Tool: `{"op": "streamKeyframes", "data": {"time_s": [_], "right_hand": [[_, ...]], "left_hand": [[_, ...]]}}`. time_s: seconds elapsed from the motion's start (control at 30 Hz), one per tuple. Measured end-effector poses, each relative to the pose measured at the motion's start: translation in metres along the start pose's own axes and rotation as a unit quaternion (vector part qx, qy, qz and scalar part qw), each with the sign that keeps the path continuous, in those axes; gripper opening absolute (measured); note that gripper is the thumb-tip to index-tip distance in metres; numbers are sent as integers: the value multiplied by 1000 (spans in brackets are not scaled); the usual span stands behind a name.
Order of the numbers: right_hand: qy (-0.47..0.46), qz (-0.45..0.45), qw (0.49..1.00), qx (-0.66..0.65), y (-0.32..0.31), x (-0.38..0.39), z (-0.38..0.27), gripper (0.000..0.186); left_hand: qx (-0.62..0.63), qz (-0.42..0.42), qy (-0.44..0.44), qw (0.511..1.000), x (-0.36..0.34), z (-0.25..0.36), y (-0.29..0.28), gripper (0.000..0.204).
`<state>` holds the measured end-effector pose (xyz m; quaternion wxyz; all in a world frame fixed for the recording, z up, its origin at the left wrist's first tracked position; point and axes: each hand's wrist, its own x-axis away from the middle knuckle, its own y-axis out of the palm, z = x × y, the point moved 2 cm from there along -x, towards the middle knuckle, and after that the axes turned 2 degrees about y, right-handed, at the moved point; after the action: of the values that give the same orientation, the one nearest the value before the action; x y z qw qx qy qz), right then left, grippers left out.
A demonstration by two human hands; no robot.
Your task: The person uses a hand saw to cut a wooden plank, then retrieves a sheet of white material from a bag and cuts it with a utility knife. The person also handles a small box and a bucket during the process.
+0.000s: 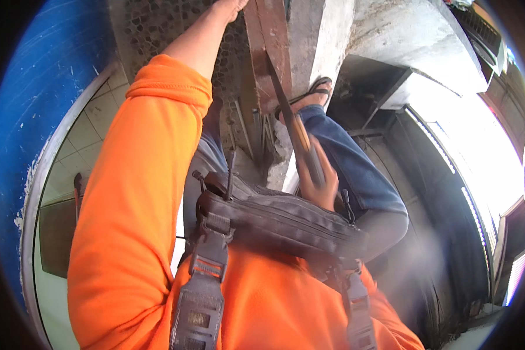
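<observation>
My right hand (319, 178) is closed round the handle of a handsaw (284, 100), blurred by motion. Its narrow dark blade points away from me and lies against a reddish-brown board (268, 29); how deep it sits in the board I cannot tell. At the top edge, my left hand (233, 6) is beside the board's far part, cut off by the picture, its fingers hidden. A sandalled foot (315, 96) of mine rests at the right of the board, on the pale concrete ledge (326, 35).
A black bag (280, 216) hangs across my front on straps. Thin rods (256, 131) stand below the board. A blue panel (52, 76) curves along the left, with pale floor tiles (84, 128) beside it. Pebbled ground (151, 23) lies beyond my left arm.
</observation>
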<state>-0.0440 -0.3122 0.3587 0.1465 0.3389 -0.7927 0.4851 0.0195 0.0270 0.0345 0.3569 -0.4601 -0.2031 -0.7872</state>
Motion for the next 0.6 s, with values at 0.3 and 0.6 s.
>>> {"op": "streamKeyframes", "data": {"time_s": [0.3,0.6], "right_hand": [[-50,6,999,-16,16,-24,-3,50],[21,-21,999,-39,59,-114,-19,45]], "left_hand": [[-34,9,56,998,-51,-32,-1,101],[-17,26,51,998,-38,-26,3,95]]}}
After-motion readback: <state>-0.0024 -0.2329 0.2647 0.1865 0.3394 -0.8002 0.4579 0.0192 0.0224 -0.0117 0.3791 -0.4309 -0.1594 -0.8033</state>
